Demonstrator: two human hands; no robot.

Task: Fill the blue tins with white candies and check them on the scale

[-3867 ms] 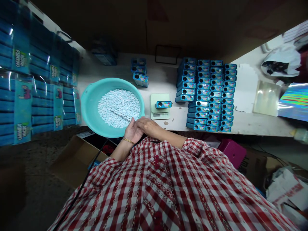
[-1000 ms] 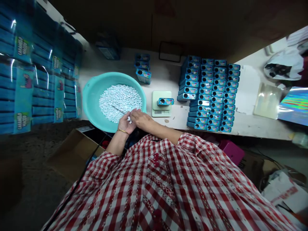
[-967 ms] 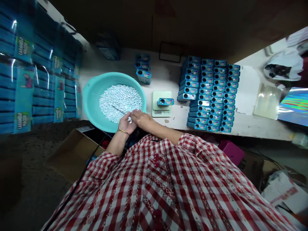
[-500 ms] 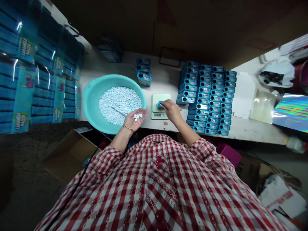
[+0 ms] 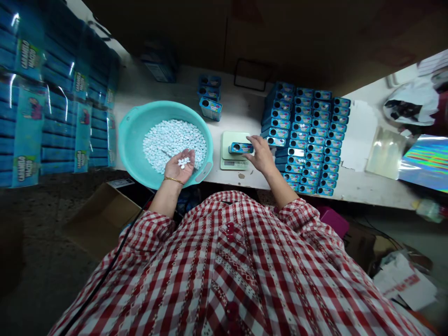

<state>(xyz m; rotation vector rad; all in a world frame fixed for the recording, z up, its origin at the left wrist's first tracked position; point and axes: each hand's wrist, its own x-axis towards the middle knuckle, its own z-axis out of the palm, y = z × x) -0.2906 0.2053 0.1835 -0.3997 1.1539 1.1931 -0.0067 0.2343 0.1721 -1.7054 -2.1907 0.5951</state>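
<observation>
My left hand is palm up and cupped over the near right side of a turquoise tub. A small pile of white candies lies in its palm. Many more loose candies fill the tub's bottom. A pale green kitchen scale stands right of the tub, its display facing me. On its plate rests a blue candy box with a dark round hole at its left end. My right hand is at the box's right end, thumb and fingers spread around it; contact is unclear.
Rows of similar blue boxes stand on the right of the white table, some with candies on top. Several more boxes stand behind the tub. Wrapped blue packs are stacked at left. An open carton sits below.
My left hand has moved left, from the tub's edge to over the tub, with the candies. My right hand has drawn back from the box's top and its fingers have spread.
</observation>
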